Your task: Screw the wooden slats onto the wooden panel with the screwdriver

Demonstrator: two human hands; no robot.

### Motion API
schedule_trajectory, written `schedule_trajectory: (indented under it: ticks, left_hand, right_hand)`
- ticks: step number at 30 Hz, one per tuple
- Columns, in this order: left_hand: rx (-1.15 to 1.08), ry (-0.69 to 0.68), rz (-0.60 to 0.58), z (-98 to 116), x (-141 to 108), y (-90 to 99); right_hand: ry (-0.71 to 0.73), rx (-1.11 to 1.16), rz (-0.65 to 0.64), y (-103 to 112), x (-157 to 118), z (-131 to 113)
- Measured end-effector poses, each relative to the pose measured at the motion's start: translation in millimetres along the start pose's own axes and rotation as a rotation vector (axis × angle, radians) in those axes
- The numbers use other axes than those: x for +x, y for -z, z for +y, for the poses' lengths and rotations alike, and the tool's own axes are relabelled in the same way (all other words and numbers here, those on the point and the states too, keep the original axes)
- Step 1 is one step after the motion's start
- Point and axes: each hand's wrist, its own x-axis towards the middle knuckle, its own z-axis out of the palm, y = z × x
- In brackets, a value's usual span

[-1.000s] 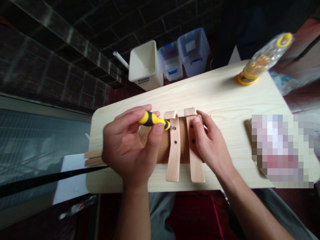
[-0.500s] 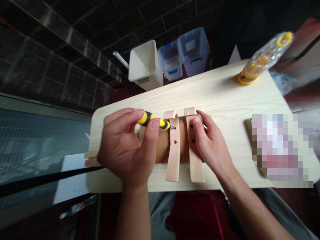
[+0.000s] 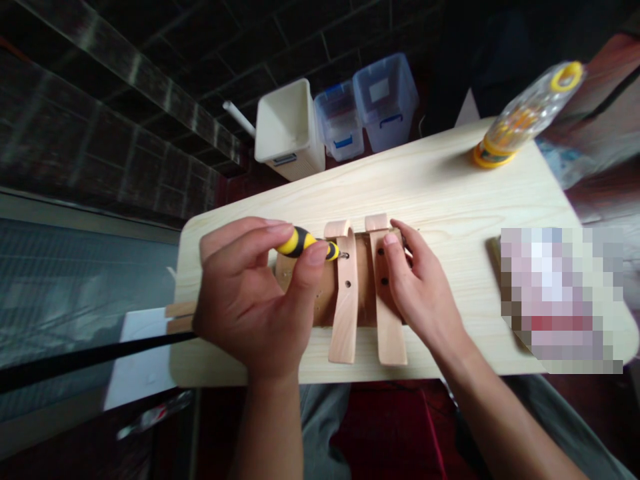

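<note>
My left hand (image 3: 257, 300) pinches a yellow and black screwdriver (image 3: 299, 243) between thumb and fingers. The tool's tip meets the upper hole of a curved light wood strip (image 3: 346, 293). A lower dark hole shows in that same strip. Beside it lies a second curved strip (image 3: 390, 327) with two dark holes. Both strips cross a brown wooden board (image 3: 327, 293) with small holes. My right hand (image 3: 415, 280) grips the second strip and the board's right end, thumb on top; its fingertips are partly hidden behind.
On the pale table (image 3: 425, 193) a clear bottle with yellow ends (image 3: 525, 120) stands at the back right. A pixelated item (image 3: 555, 300) lies at the right. Behind are a cream bin (image 3: 285, 127) and two clear boxes (image 3: 385, 93). Wood strips (image 3: 180, 325) jut out left.
The fingers of my left hand have shifted slightly around the screwdriver handle, whose tip stays at the same hole. The whole view has moved a little. My right hand keeps its grip.
</note>
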Motion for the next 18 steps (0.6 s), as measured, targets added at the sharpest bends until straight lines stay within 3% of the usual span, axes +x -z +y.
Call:
schedule_trajectory:
  ticks: [18]
  left_hand:
    - [-0.034,0.005,-0.032,0.0,2.0,-0.1]
  right_hand:
    - [0.018,-0.002,0.010,0.7,-0.6,0.9]
